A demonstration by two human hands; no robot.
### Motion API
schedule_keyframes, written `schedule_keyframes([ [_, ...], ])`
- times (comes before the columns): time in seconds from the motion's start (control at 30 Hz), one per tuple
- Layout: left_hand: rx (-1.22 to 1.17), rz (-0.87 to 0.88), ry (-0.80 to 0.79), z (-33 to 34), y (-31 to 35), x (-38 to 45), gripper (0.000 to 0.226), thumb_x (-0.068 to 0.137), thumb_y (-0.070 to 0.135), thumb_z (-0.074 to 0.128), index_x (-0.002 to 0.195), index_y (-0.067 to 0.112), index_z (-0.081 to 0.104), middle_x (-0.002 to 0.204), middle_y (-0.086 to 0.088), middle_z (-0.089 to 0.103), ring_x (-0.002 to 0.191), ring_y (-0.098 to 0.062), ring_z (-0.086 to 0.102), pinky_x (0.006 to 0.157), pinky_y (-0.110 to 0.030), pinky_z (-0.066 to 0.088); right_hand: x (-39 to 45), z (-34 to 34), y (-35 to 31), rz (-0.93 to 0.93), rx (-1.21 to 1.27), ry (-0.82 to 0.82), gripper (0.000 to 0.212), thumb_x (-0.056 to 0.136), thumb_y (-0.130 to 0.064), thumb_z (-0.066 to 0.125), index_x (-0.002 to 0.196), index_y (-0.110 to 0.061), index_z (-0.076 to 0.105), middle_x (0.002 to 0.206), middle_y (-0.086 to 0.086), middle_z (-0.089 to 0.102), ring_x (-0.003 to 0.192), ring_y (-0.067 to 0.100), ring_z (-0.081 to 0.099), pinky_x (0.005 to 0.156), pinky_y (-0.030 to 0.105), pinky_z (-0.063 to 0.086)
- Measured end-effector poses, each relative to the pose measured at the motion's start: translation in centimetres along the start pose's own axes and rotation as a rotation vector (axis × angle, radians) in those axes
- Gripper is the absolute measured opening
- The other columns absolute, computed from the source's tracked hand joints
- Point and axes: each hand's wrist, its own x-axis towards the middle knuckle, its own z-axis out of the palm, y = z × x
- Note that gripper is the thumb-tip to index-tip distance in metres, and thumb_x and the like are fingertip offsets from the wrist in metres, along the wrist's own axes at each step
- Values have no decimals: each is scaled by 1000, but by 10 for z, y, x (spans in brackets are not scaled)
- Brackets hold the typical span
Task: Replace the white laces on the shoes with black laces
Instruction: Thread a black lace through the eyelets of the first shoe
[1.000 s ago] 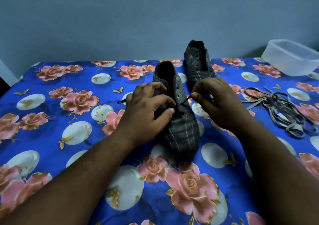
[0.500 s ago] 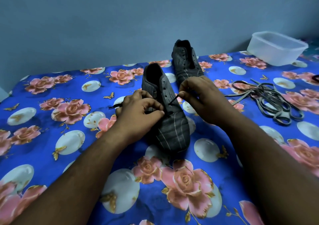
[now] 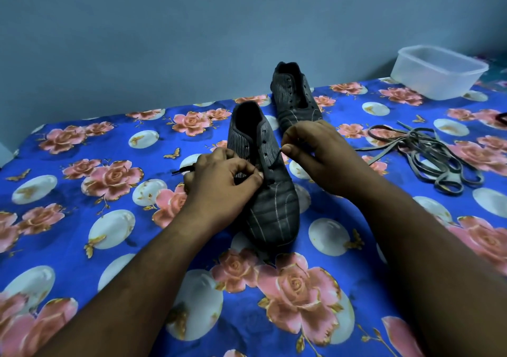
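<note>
A dark grey striped shoe (image 3: 274,206) lies toe toward me in the middle of the flowered cloth. A thin black lace (image 3: 275,158) runs through its lower eyelets. My left hand (image 3: 219,184) pinches the lace at the shoe's left side, and one lace end (image 3: 182,169) sticks out to the left past my knuckles. My right hand (image 3: 315,156) pinches the other end just right of the eyelets and holds it taut. Behind stands the second shoe (image 3: 293,96), with no lace in its eyelets.
A loose heap of pale grey-white laces (image 3: 428,156) lies to the right. A translucent plastic tub (image 3: 439,71) stands at the far right by the wall. The blue cloth (image 3: 82,219) with pink roses covers the whole surface.
Both hands stayed on the lace and the near shoe. The view has drifted a little, so the tub and the loose laces sit further left in the frame.
</note>
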Motion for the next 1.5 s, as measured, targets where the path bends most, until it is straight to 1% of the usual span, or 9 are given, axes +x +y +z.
schedule_keyframes([
  [0.17, -16, -11, 19, 3, 1, 0, 12, 88, 50, 68, 79, 42, 66, 115, 11, 53, 119, -17, 39, 90, -35, 22, 0, 0, -7, -73, 25, -108, 29, 94, -46, 63, 113, -26, 70, 99, -13, 66, 100, 18, 56, 94, 42, 45],
  [0.4, -200, -30, -18, 1, 4, 0, 4, 85, 35, 76, 83, 37, 73, 113, 4, 54, 124, -24, 44, 108, -47, 37, 1, -3, -8, -94, 63, -149, 17, 90, -37, 71, 93, -20, 72, 89, -10, 70, 88, 15, 61, 87, 43, 47],
  [0.53, -205, -19, -11, 3, 3, 0, 5, 85, 31, 76, 90, 28, 76, 112, 1, 54, 121, -24, 44, 108, -37, 36, 0, -3, -9, 146, 245, -170, 27, 89, -46, 72, 86, -19, 70, 81, -3, 70, 79, 15, 63, 78, 40, 51],
  [0.63, -208, 2, 7, 4, 6, -2, 7, 88, 31, 74, 85, 35, 70, 109, 5, 52, 115, -17, 39, 88, -18, 26, 0, 0, -12, 200, 252, -202, 26, 88, -44, 74, 82, -19, 69, 78, 0, 70, 78, 21, 64, 76, 43, 53],
  [0.9, -116, 27, -15, 6, 2, 2, 3, 90, 40, 70, 90, 37, 72, 111, 8, 51, 111, -14, 34, 74, -19, 17, 1, -7, -16, 91, 204, -202, 8, 87, -21, 79, 84, -25, 73, 78, -11, 71, 75, -1, 60, 71, 12, 42],
  [1.1, -201, 0, -59, 6, 1, 4, 7, 92, 34, 69, 91, 28, 74, 115, 4, 52, 116, -15, 33, 87, -15, 20, 1, -14, -15, -219, -116, -92, 6, 89, -25, 77, 93, -21, 77, 93, -6, 73, 91, 23, 60, 84, 45, 48],
  [1.2, -212, -34, -65, 6, 3, 2, 8, 94, 36, 66, 90, 32, 72, 120, 5, 50, 121, -15, 32, 96, -20, 21, 2, -15, -12, -252, -157, -63, 7, 89, -24, 77, 94, -20, 79, 96, -4, 74, 92, 27, 62, 82, 49, 48],
  [1.37, -186, -41, -76, 5, 5, 1, 10, 95, 39, 65, 92, 33, 72, 122, 5, 50, 123, -16, 33, 96, -23, 23, 1, -13, -17, 24, 181, -157, 20, 93, -35, 70, 87, -16, 73, 82, -7, 72, 80, 10, 64, 76, 31, 50],
  [1.5, -202, -34, -63, 5, 6, 0, 7, 94, 36, 67, 87, 35, 69, 122, 3, 50, 122, -16, 32, 95, -20, 23, 3, 0, -26, 344, 171, -135, 44, 99, -50, 56, 75, -14, 62, 65, -1, 63, 66, 17, 60, 68, 44, 52],
])
